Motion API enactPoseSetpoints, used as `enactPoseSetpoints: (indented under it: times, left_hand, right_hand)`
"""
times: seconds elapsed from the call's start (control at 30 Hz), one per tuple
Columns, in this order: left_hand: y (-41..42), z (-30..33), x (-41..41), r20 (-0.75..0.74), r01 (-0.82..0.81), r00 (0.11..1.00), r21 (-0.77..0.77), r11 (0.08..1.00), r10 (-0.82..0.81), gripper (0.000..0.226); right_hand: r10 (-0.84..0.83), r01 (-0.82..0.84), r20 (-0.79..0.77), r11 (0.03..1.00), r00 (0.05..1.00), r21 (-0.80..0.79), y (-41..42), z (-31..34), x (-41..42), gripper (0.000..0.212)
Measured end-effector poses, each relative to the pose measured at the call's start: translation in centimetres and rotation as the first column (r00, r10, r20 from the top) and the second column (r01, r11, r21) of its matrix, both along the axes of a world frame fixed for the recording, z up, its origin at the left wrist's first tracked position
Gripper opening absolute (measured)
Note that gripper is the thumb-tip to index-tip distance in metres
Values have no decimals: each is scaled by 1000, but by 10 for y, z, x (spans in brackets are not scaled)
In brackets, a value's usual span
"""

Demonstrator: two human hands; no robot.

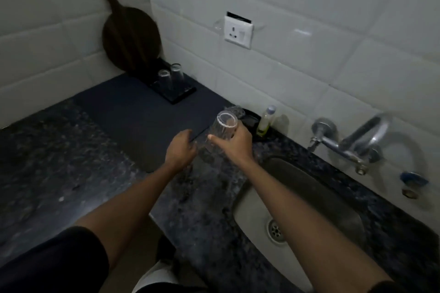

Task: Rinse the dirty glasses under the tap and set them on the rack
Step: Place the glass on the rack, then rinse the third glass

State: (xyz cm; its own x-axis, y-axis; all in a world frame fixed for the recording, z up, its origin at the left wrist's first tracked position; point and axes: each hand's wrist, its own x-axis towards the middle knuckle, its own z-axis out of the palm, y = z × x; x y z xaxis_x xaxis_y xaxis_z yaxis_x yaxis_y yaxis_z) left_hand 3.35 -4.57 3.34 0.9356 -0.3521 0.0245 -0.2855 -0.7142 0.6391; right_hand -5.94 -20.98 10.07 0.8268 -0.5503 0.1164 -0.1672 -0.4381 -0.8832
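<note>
- Right hand [234, 141] gripping a clear ribbed glass [220, 134] around its side, fingers wrapped and thumb across the near face, glass tilted with one round end turned up toward the camera.
- Held glass hovering above the dark speckled counter [59, 154], just left of the sink [316, 207], well apart from the tap [357, 140].
- Left hand [181, 148] hanging close beside the glass's lower end, fingers curled inward; not possible to tell whether touching the glass or holding anything, the spot being blurred.
- Both forearms reaching forward from dark sleeves at the bottom edge.
- Two more clear glasses [170, 74] standing on a small dark rack [177, 94] far back in the corner, sitting on a dark mat [133, 112] spread over the counter.
- Round dark cutting board [129, 35] leaning upright against the tiled wall just behind the rack, handle pointing up.
- Another glass [237, 110] showing partly behind the held one, resting by a black tray [248, 120] at the wall.
- Small bottle [265, 120] of yellowish liquid standing just right of that tray, against the tiles.
- Metal tap projecting from the wall over the sink, spout blurred, no water visible.
- Drain [276, 231] lying open in the sink's near end.
- White wall socket [238, 32] sitting on the tiles above the tray.
</note>
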Motion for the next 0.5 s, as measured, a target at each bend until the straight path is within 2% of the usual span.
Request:
enactPoseSetpoints:
  times: [0.1,0.33,0.5]
  left_hand:
    - [21,-11,53,13,-51,999,37,998,50,56]
    - [50,-49,198,31,-22,999,220,975,16,76]
    - [55,-76,259,-38,30,999,400,916,-17,93]
  right_hand:
    - [4,-4,0,1000,1000,-28,22,-5,76,77]
    - [25,-30,-63,997,998,-76,50,-20,235,67]
    - [12,-17,-56,995,998,-101,53,-38,311,66]
